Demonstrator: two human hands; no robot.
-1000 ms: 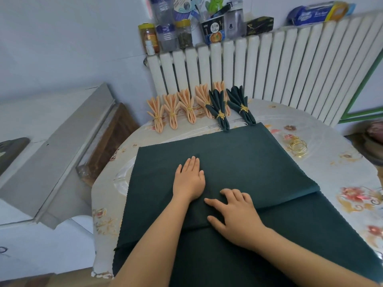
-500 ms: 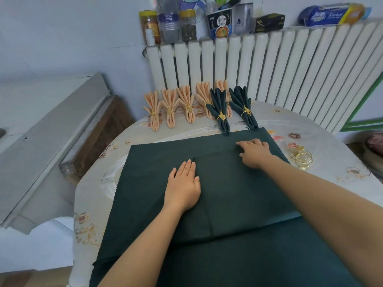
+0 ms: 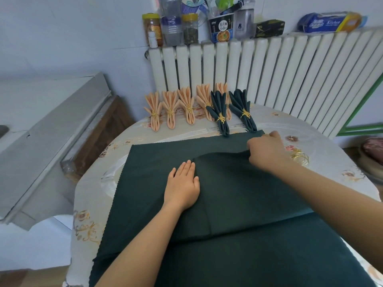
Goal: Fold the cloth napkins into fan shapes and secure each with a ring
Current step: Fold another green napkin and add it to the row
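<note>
A dark green napkin (image 3: 238,193) lies spread on the table, with more dark green cloth under it. My left hand (image 3: 183,184) rests flat on the napkin near its middle, fingers straight. My right hand (image 3: 266,151) pinches the napkin's far right edge and lifts a fold of it. Loose gold rings (image 3: 300,157) lie just right of that hand. Several peach fan-folded napkins (image 3: 172,109) and two dark green fans (image 3: 220,112) stand ringed in a row at the table's far edge.
The round table (image 3: 97,183) has a floral cover. Behind it stands a white radiator (image 3: 269,67) with jars, bottles and boxes (image 3: 190,29) on top. A grey cabinet (image 3: 41,129) sits to the left.
My right hand went from the napkin's near edge to its far right edge and now pinches and lifts it. My left hand stayed flat on the cloth.
</note>
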